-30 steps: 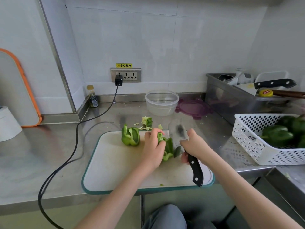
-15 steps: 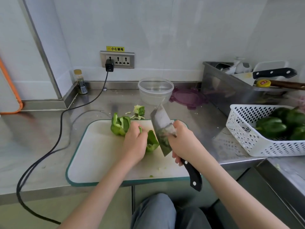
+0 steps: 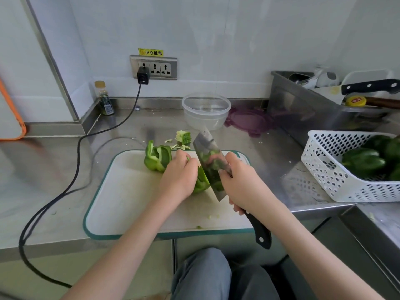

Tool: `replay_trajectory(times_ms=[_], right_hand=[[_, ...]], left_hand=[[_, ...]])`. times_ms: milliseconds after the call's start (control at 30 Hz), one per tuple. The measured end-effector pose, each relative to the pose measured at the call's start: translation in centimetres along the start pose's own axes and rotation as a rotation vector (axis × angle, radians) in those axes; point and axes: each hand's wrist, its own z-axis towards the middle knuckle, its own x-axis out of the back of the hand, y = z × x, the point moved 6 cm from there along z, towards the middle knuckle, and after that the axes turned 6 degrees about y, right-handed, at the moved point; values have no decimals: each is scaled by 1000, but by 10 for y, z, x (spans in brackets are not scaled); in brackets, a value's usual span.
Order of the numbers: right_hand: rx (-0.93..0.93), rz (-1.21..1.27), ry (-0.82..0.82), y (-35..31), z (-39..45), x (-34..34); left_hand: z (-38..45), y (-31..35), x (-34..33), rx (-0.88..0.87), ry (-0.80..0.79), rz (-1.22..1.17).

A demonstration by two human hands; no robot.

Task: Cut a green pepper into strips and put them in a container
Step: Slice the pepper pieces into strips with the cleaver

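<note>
We had the surface (image 3: 54, 169) as brushed stainless steel, reflective, with a white-tiled wall behind it. A white plastic cutting board (image 3: 129, 202) with a teal rim sat at the surface's front edge. Our left hand (image 3: 179, 176) pressed down on a glossy green pepper piece (image 3: 201, 182) near the board's middle, fingers curled over it. Our right hand (image 3: 240, 182) gripped the cleaver (image 3: 211, 161) where the blade meets the black riveted handle, fingers wrapped round it; the broad steel blade was tilted against the pepper piece, edge down. A second pepper half (image 3: 157, 158), hollow and ribbed, lay at the board's back edge. The pale core and scraps (image 3: 183, 138) lay on the steel just behind the board. A round clear plastic container (image 3: 205, 111) stood near the surface's back edge, nothing visible in it, a purple lid (image 3: 251, 121) flat beside it on the right. A white perforated basket (image 3: 337, 176) at the right edge held whole dark green peppers (image 3: 363, 161). A black cable (image 3: 71, 187) ran from the wall socket (image 3: 153, 67) across the left side. A small bottle (image 3: 105, 99) stood in the back-left corner.
</note>
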Motion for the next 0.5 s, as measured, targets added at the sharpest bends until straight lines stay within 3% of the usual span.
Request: replay_trajectory(times_ms=[500], right_hand=[[-28, -160, -79, -6, 8, -17]], left_hand=[[-7, 6, -4, -84, 7, 21]])
